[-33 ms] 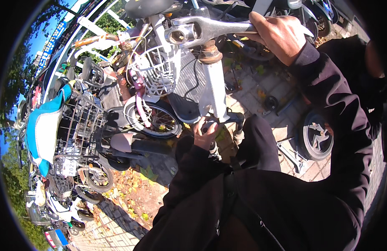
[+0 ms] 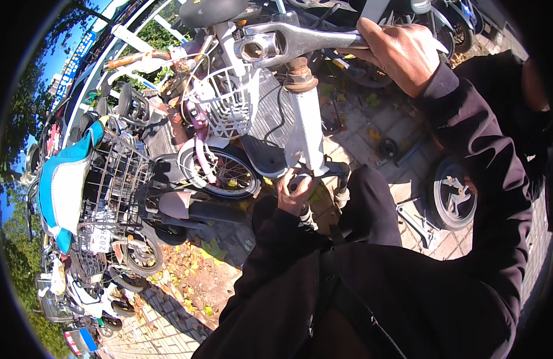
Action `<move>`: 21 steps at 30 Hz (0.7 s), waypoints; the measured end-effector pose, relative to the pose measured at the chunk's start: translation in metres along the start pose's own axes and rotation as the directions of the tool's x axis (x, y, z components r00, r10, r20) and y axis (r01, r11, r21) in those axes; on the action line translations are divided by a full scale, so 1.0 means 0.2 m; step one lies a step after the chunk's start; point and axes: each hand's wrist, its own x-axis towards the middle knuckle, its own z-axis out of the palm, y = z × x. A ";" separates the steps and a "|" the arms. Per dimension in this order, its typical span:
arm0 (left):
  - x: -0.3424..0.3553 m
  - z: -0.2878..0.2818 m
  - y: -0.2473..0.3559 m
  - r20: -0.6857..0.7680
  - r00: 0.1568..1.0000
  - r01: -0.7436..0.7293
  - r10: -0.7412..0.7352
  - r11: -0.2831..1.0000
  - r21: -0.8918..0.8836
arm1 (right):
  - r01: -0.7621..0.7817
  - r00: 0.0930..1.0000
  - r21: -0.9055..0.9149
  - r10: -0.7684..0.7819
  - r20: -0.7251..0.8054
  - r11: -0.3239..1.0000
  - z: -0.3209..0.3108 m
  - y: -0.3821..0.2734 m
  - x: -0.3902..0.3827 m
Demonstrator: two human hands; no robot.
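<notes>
My right hand (image 2: 405,55) is closed around the handle of a large silver wrench (image 2: 318,40). The wrench lies roughly level, its head pointing left, just above a white scooter steering tube (image 2: 306,122). A rusty threaded collar (image 2: 300,76) tops that tube, close under the wrench; whether they touch, I cannot tell. Down at the tube's lower end my left hand (image 2: 293,194) has its fingers curled around a round grey part (image 2: 299,181). Most of that part is hidden by the fingers. Behind the tube is the scooter's grey ribbed footboard (image 2: 266,116).
A white basket (image 2: 225,105) and a pink bicycle's front wheel (image 2: 220,172) stand left of the tube. Farther left is a black wire basket (image 2: 118,179) with a teal-and-white cover (image 2: 64,185). A small wheel (image 2: 454,194) and a metal bracket (image 2: 417,224) lie right; another person (image 2: 536,90) is beyond.
</notes>
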 end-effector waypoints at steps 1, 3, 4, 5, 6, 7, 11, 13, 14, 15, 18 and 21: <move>0.01 -0.02 0.02 0.009 0.976 -0.216 0.218 0.962 0.169 | 0.004 0.998 0.015 -0.003 -0.064 1.000 0.00 0.00 0.00; 0.03 -0.07 0.10 0.130 0.967 -0.239 0.218 0.955 0.175 | 0.006 0.985 0.063 0.005 -0.172 0.998 0.00 0.00 -0.04; 0.04 -0.10 0.18 0.178 0.984 -0.040 0.017 0.991 0.130 | -0.024 0.992 0.091 0.035 -0.124 0.996 -0.01 0.00 -0.05; 0.07 -0.15 0.27 0.264 0.953 0.146 -0.150 0.989 0.036 | -0.040 0.997 0.097 0.046 -0.063 0.995 -0.01 0.00 -0.06; 0.10 -0.22 0.38 0.250 0.931 0.289 -0.265 0.956 -0.060 | -0.059 0.998 0.099 0.060 -0.003 0.993 -0.01 0.00 -0.07; 0.21 -0.28 0.50 0.192 0.967 0.178 -0.165 0.983 -0.048 | -0.061 0.998 0.093 0.064 -0.023 0.994 -0.01 0.00 -0.06; 0.62 -0.33 0.98 0.017 0.973 -0.230 0.231 0.970 -0.075 | -0.348 0.937 0.381 0.313 0.153 0.856 0.00 -0.08 -0.08; 0.80 -0.24 1.14 0.145 0.957 -0.205 0.251 0.940 -0.274 | -0.319 0.910 0.745 0.410 0.067 0.585 0.01 -0.13 -0.10; 0.90 -0.24 1.22 0.406 0.889 -0.059 0.212 0.932 -0.357 | -0.395 0.861 0.845 0.466 0.203 0.361 0.02 -0.16 -0.12; 0.94 -0.16 1.26 0.321 0.941 0.007 0.105 0.945 -0.327 | -0.440 0.803 0.892 0.490 0.339 0.104 0.01 -0.19 -0.17; 0.99 -0.09 1.32 0.395 0.918 0.152 0.022 0.903 -0.403 | -0.538 0.601 0.763 0.472 0.645 -0.357 0.04 -0.31 -0.32; 1.03 -0.06 1.33 0.351 0.936 0.154 -0.032 0.933 -0.326 | -0.552 0.499 0.624 0.380 0.779 -0.554 0.13 -0.45 -0.47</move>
